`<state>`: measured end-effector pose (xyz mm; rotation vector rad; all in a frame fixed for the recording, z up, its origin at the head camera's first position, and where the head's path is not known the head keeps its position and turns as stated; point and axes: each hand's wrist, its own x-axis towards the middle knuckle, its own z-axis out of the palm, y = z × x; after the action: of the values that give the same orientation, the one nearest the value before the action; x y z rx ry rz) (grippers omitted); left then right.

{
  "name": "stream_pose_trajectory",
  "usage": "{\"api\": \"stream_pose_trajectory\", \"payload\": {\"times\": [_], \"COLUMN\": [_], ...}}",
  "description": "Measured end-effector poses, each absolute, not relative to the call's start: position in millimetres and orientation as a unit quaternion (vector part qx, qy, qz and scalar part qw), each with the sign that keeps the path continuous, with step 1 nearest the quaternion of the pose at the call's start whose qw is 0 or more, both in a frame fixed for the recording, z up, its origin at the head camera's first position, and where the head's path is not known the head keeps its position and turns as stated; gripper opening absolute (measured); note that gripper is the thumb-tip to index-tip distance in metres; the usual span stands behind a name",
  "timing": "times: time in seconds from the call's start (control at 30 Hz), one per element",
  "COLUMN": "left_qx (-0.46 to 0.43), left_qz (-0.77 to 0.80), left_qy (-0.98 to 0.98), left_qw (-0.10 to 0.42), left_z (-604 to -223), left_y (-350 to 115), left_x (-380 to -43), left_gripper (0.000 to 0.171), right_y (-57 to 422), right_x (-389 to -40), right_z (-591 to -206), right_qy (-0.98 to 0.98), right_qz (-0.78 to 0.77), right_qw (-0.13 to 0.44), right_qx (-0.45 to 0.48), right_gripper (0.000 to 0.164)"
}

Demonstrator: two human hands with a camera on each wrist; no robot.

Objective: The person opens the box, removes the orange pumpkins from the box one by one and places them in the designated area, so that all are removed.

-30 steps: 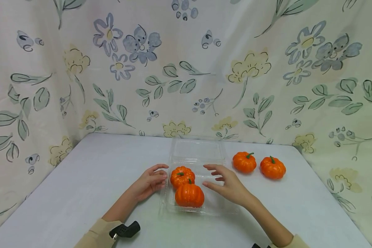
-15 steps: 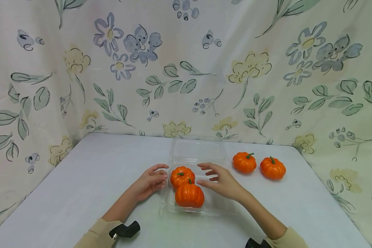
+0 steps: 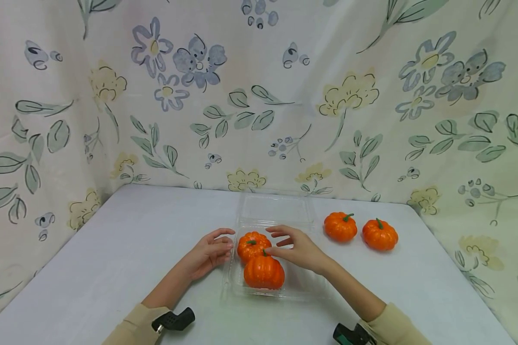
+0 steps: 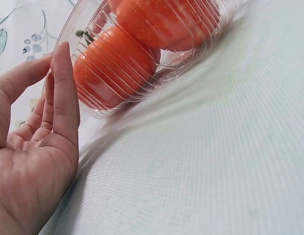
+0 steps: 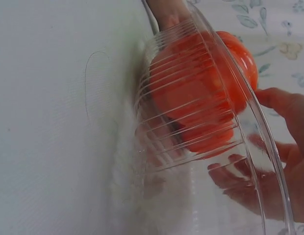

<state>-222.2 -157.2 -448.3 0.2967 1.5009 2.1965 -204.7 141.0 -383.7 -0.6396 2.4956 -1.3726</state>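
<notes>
A clear plastic clamshell box (image 3: 301, 282) stands with its lid (image 3: 276, 209) folded back. Inside, at its left side, sit two small orange pumpkins with green stems: a back one (image 3: 248, 250) and a front one (image 3: 264, 274). My left hand (image 3: 209, 256) is at the box's left wall, fingers loosely bent; the left wrist view shows the fingertips (image 4: 62, 58) right at the clear rim. Over the box reaches my right hand (image 3: 300, 250), fingers and thumb spread. Its thumb overlaps the front pumpkin's stem in the head view, and its fingertips are close to the back pumpkin.
Two more orange pumpkins, a nearer-left one (image 3: 340, 227) and a far-right one (image 3: 380, 235), stand on the white table (image 3: 155, 230) right of the box. A floral curtain (image 3: 259, 96) hangs behind and along both sides.
My right hand has moved left over the box, up to the two pumpkins inside. My left hand stays at the box's left wall, and the pumpkins have not moved.
</notes>
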Motion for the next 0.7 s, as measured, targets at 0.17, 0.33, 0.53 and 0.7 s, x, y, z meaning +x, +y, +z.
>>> {"api": "stream_pose_trajectory", "payload": {"times": [0.17, 0.33, 0.53, 0.7], "left_qx": [0.109, 0.107, 0.109, 0.119], "left_qz": [0.798, 0.797, 0.795, 0.796], "left_qy": [0.546, 0.548, 0.551, 0.548], "left_qw": [0.230, 0.230, 0.229, 0.228], "left_z": [-448.6, -448.7, -449.1, -450.7], "left_y": [-157.2, -156.9, -156.8, -156.8], "left_x": [-222.5, -222.8, -223.0, -223.3], "left_gripper": [0.029, 0.030, 0.031, 0.030], "right_y": [133.1, 125.8, 118.7, 112.2], "right_x": [-206.1, -207.4, -209.1, -208.9], "right_z": [-383.0, -383.4, -385.2, -385.6], "right_qy": [0.848, 0.843, 0.842, 0.845], "right_qz": [-0.479, -0.493, -0.499, -0.500], "right_qw": [0.131, 0.142, 0.150, 0.146], "right_qx": [-0.187, -0.161, -0.143, -0.121], "right_gripper": [0.054, 0.055, 0.057, 0.058]}}
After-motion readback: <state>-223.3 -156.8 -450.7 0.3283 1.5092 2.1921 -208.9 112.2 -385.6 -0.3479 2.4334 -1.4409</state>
